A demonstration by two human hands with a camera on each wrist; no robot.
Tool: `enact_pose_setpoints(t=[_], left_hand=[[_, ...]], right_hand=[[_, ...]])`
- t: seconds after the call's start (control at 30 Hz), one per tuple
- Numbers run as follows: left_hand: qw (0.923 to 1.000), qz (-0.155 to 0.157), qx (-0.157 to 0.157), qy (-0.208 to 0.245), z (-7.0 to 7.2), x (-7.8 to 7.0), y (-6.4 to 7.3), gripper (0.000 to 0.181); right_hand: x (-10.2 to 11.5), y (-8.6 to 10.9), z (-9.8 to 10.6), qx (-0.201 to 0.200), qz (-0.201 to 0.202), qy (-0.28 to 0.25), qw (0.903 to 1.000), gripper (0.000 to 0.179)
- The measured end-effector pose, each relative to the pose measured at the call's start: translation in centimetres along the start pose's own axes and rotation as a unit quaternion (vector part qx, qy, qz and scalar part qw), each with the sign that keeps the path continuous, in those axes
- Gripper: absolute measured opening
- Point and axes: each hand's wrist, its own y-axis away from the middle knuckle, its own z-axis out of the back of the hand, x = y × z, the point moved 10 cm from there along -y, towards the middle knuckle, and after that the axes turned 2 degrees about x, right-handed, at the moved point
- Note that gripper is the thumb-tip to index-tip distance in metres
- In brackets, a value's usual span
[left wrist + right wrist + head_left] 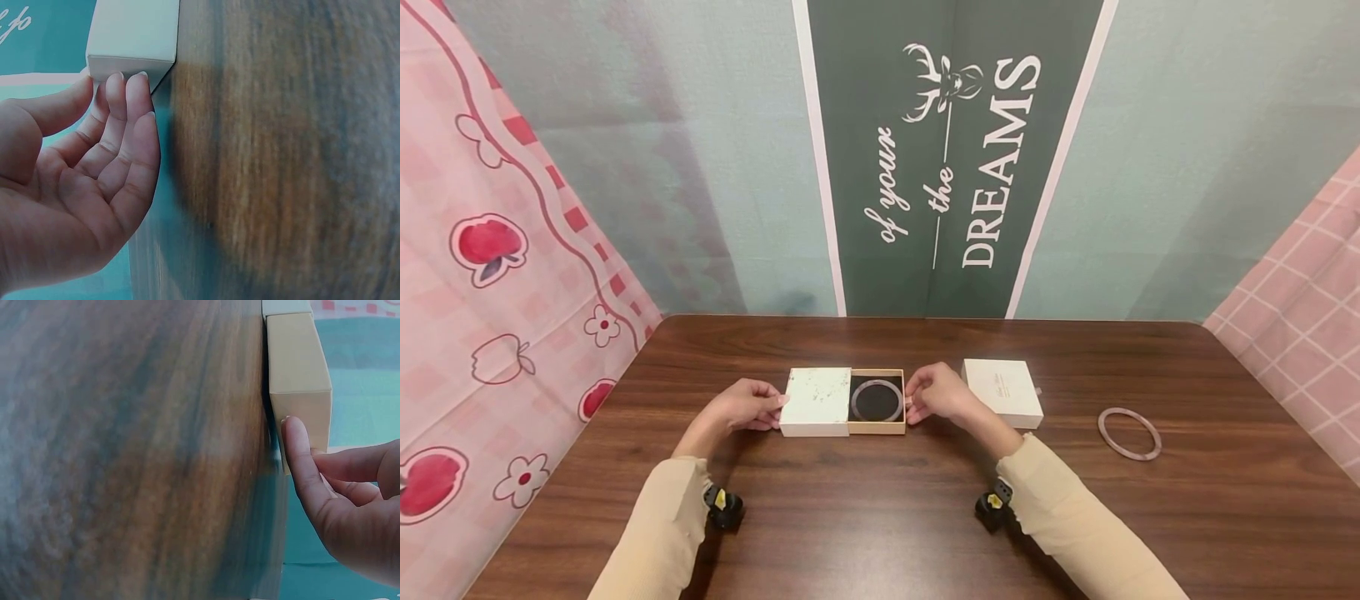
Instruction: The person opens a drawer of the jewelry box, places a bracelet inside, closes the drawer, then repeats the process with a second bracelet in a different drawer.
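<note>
The left hand (751,406) grips the cover (814,402) by its end, while the right hand (936,392) pinches the end of the drawer (877,428), half out with a bangle (854,401) inside. A sudden tug (or a slipping left grip) could, I'd guess, jerk the drawer loose and spill the bangle.

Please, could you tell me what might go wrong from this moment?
The drawer is partly out of the white cover; if the right hand pulls too far, it might come free and jolt the bangle inside. The left hand holds the cover only at its end, so the cover might slip. The loose bangle lies near the right forearm, which might knock it.
</note>
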Motion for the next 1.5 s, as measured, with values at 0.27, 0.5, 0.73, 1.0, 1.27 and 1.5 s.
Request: enact_pose_setpoints(t=[0.27, 0.5, 0.73, 1.0, 1.27, 1.5], left_hand=[[1.0000, 0.000, -0.002, 0.003, 0.0, 0.0, 0.0, 0.019], [1.0000, -0.001, -0.001, 0.005, -0.1, 0.0, 0.1, 0.019], [1.0000, -0.002, -0.003, 0.003, -0.2, 0.0, 0.1, 0.018], [1.0000, -0.006, 0.000, 0.004, -0.2, -0.1, 0.1, 0.018], [1.0000, -0.006, 0.000, 0.001, -0.2, -0.1, 0.1, 0.018], [0.9999, -0.006, 0.005, 0.010, -0.3, -0.1, 0.0, 0.015]], right_hand=[[-0.1, -0.1, -0.2, 0.004, 0.002, -0.002, 1.0000, 0.015], [0.1, 0.0, -0.3, 0.006, 0.007, 0.003, 1.0000, 0.015], [0.1, -0.1, -0.5, 0.006, 0.006, -0.004, 1.0000, 0.015], [0.2, -0.2, -0.6, 0.005, 0.005, 0.004, 1.0000, 0.015], [0.3, -0.3, -0.7, 0.005, 0.016, 0.012, 0.9998, 0.015], [0.5, -0.3, -1.0, 0.014, 0.030, 0.006, 0.9994, 0.014]])
